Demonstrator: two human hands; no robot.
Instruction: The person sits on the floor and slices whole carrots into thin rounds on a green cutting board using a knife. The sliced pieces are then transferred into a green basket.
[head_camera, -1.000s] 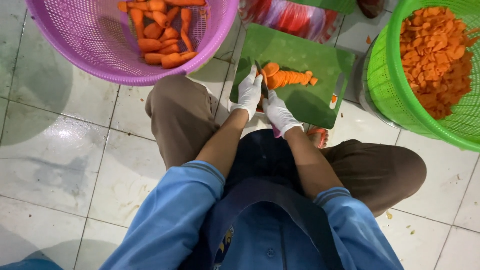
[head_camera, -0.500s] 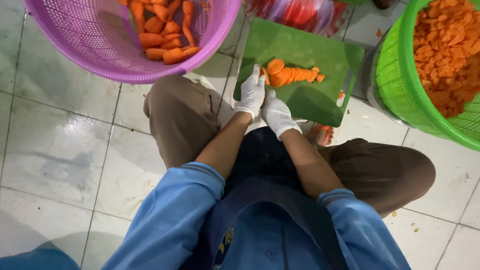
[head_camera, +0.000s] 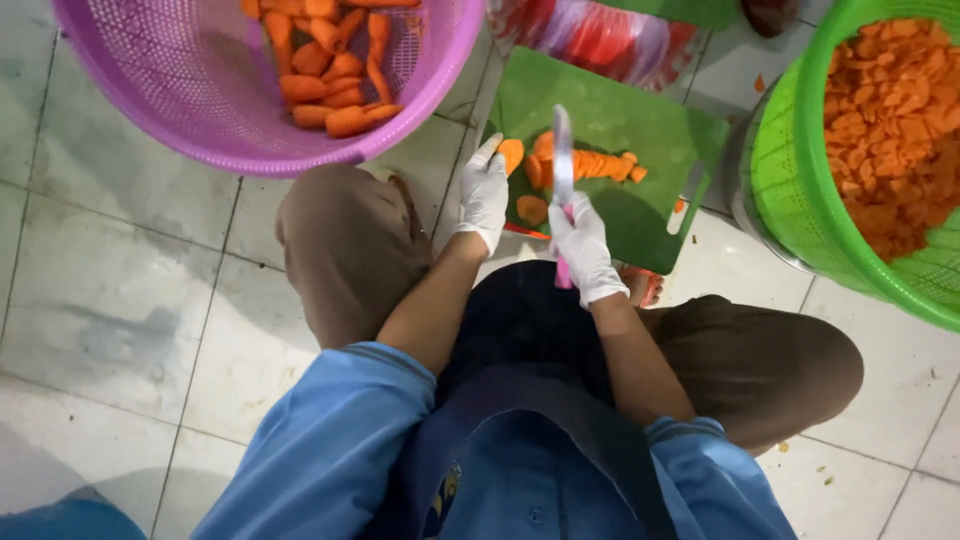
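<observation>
A green cutting board (head_camera: 620, 110) lies on the tiled floor in front of my knees. Sliced carrot pieces (head_camera: 590, 165) lie on it. My right hand (head_camera: 583, 248), in a white glove, grips a pink-handled knife (head_camera: 562, 165) with the blade pointing away over the carrot. My left hand (head_camera: 485, 195), also gloved, rests at the board's left edge with its fingertips next to a carrot piece (head_camera: 511, 155).
A purple basket (head_camera: 180, 90) with peeled carrots (head_camera: 330, 75) stands at the upper left. A green basket (head_camera: 800, 190) full of cut carrot (head_camera: 890, 130) stands at the right. A plastic bag with red contents (head_camera: 590, 35) lies beyond the board.
The knife blade has come up into view over the carrot. More slices lie apart on the board. My hands stay at the board's near edge.
</observation>
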